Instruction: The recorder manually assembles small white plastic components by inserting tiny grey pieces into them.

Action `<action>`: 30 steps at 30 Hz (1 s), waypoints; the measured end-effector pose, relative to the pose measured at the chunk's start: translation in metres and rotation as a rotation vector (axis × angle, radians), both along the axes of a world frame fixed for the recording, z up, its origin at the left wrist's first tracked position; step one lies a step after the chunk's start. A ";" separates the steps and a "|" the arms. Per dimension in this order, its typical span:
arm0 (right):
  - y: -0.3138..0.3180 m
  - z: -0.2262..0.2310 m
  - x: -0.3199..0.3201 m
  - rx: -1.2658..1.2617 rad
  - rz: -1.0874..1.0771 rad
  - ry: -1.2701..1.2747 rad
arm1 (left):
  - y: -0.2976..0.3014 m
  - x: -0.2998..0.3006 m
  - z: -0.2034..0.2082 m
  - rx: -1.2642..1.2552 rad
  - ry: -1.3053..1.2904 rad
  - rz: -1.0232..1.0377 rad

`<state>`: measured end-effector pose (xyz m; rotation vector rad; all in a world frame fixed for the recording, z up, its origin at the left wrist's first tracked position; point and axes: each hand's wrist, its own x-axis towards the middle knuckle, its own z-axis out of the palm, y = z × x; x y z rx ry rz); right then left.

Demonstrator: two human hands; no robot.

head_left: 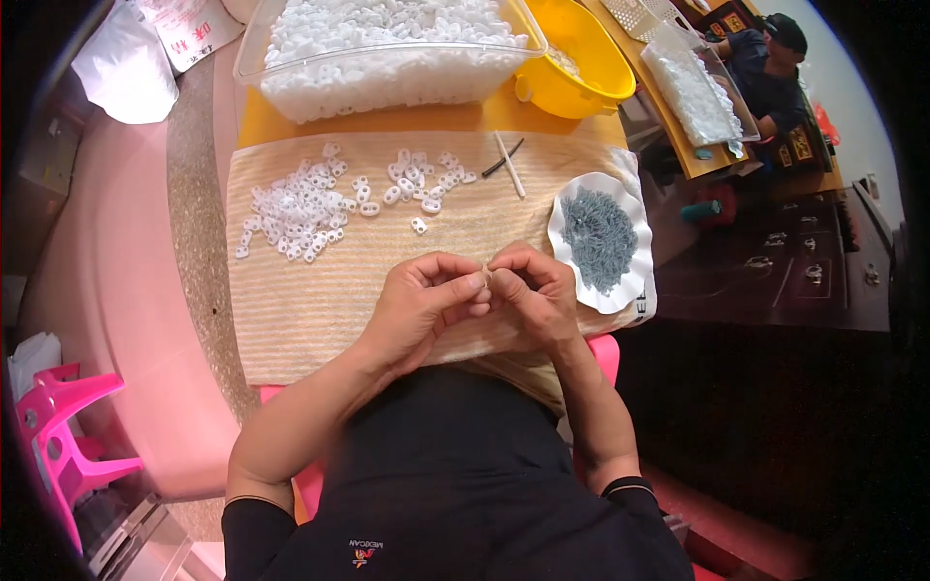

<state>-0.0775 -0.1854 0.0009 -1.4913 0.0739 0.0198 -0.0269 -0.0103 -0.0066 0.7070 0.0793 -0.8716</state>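
My left hand (436, 295) and my right hand (533, 286) meet over the near part of a striped cloth (320, 329). Thumbs and forefingers are pinched close together around something tiny, too small and covered to name. Beyond them a single white two-holed plastic piece (418, 226) lies on the cloth. More such pieces form a large pile (300, 208) at the left and a looser group (417, 179) in the middle. Just right of my right hand, a white fluted dish (635, 281) holds many small grey wire-like parts (599, 240), perhaps springs.
Behind the cloth stand a clear tub (387, 97) full of white pieces and a yellow basin (581, 97). A white stick (510, 165) crosses a black one (502, 159). A pink stool (73, 436) is at left. Far right, a person (765, 77) sits at another table.
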 end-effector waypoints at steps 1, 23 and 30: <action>-0.001 -0.004 0.001 0.036 -0.018 -0.016 | -0.001 0.001 0.000 0.002 -0.006 0.006; 0.000 -0.005 0.001 0.013 -0.014 -0.007 | -0.002 0.000 0.002 0.093 0.014 0.021; 0.000 -0.004 0.002 -0.014 -0.007 -0.014 | -0.002 0.000 0.000 0.101 -0.008 0.012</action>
